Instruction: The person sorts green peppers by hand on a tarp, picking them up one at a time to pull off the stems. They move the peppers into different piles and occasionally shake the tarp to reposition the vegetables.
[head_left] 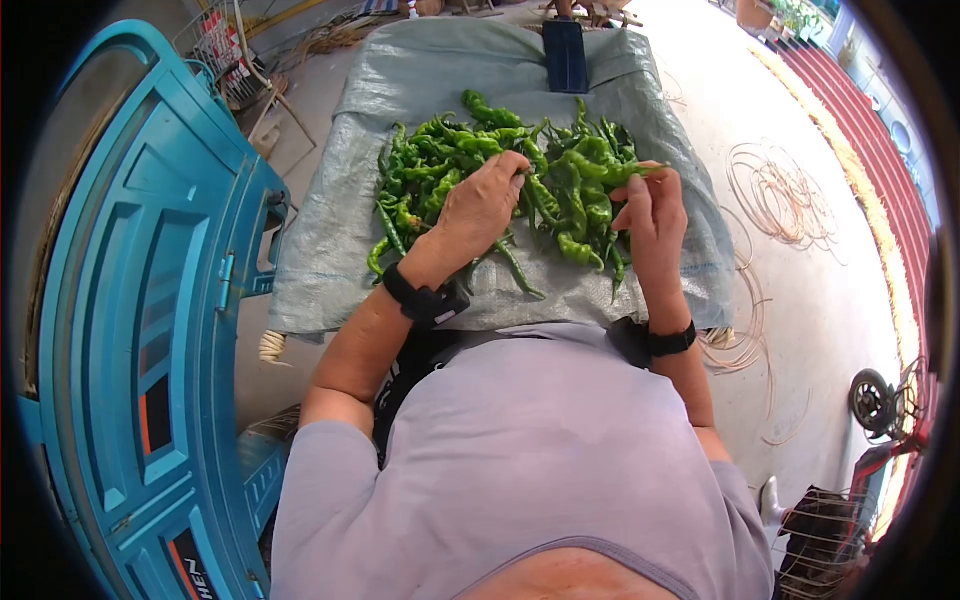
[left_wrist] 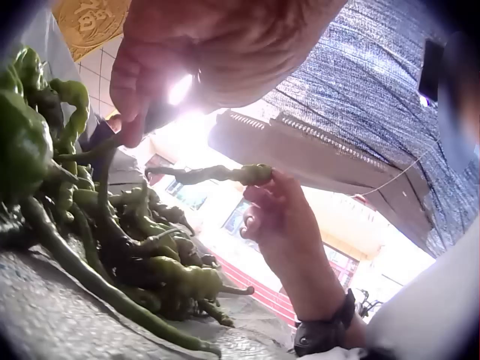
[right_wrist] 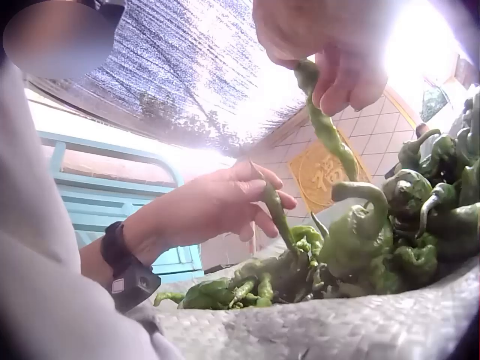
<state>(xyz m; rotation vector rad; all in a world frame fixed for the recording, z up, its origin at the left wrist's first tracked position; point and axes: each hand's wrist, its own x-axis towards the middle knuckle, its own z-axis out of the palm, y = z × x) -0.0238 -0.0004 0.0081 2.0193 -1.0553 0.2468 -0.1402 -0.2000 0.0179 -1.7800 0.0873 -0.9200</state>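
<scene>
A spread of green chili peppers [head_left: 430, 165] lies on a greyish woven sheet [head_left: 340, 290]. Over the left part of the spread, my left hand [head_left: 478, 208] pinches a slim green chili pepper [right_wrist: 277, 214] between thumb and fingers. My right hand [head_left: 657, 222] is at the right side of the peppers. Its thumb and fingertips hold a long, wrinkled green chili pepper [right_wrist: 330, 139] by one end, and the other end points away from the hand in the left wrist view. Each wrist wears a black band with a small camera.
A blue metal vehicle side [head_left: 150, 250] stands close on the left. A dark blue flat object [head_left: 566, 58] rests at the sheet's far edge. Coils of thin cane [head_left: 785, 195] lie on the floor to the right, and a wheeled frame [head_left: 873, 402] stands at lower right.
</scene>
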